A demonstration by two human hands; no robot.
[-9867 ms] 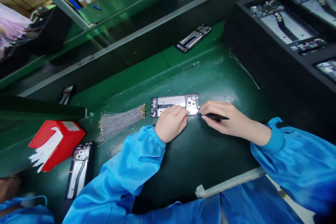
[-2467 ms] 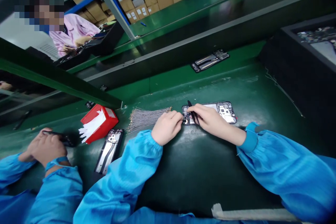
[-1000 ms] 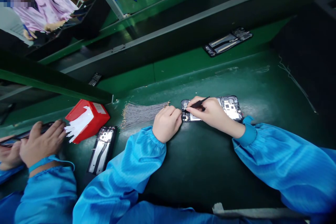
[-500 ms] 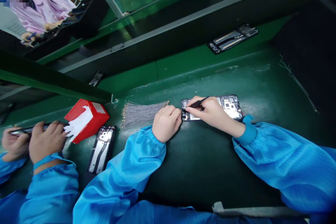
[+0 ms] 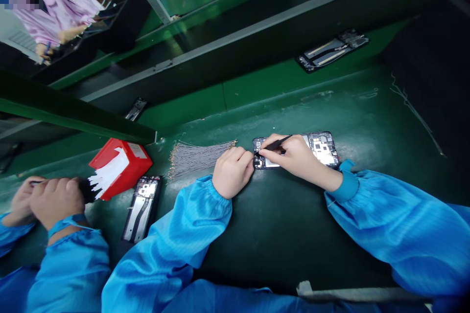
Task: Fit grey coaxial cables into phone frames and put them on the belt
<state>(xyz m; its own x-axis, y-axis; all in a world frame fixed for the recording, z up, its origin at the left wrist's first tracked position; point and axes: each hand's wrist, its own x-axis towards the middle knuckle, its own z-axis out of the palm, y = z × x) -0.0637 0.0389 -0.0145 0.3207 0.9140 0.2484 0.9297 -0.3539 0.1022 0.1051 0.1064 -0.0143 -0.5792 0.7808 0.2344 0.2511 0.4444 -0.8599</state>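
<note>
Far left, a co-worker's bare hands (image 5: 57,203) are a bit blurry around something dark, and they've shifted slightly in the last half second. Next is a red open-topped box (image 5: 140,156) stuffed with white paper strips (image 5: 112,171), then a black-edged opened phone with a silver middle (image 5: 141,210) lying on the green bench (image 5: 293,234). Right of that there's a fan of thin grey cables with gold-coloured ends (image 5: 198,159).

The person's left hand (image 5: 233,172) is just past the cables, fingers curled in at the left end of another opened phone, black-rimmed with a white-and-silver board (image 5: 323,149). Can't tell if they're pinching anything. That phone lies flat, long side across.

The right hand (image 5: 293,153) reaches over it, thumb and fingers closed on a slim black hand tool (image 5: 277,144), tip down at that same left end. A couple of seconds ago the tool stood more upright; now it's slanted and has barely budged lately, so I'd say the work's settled on that one spot.
</note>
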